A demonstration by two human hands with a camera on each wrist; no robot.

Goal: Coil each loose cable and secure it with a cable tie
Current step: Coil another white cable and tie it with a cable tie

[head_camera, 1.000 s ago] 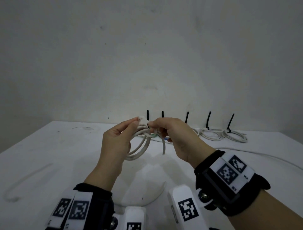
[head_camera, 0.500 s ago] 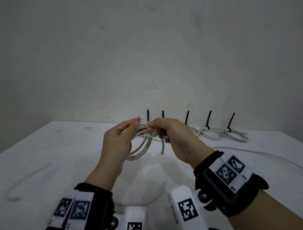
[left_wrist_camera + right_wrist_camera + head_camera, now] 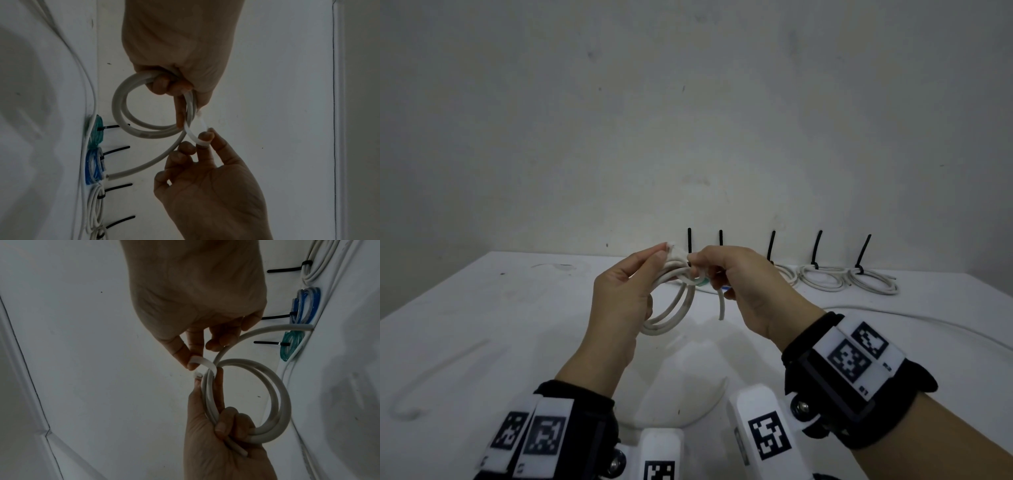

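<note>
Head view looks forward and down; both close wrist views share the coiled cable (image 3: 144,123).

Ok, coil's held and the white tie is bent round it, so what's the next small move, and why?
Probably feed the tie's tip into its head and pull snug. The left hand grips the white coil with the tie's head at its fingertips, and the right hand pinches the white cable tie arched over the strands; the loop looks unclosed. One cable end juts free.
</note>
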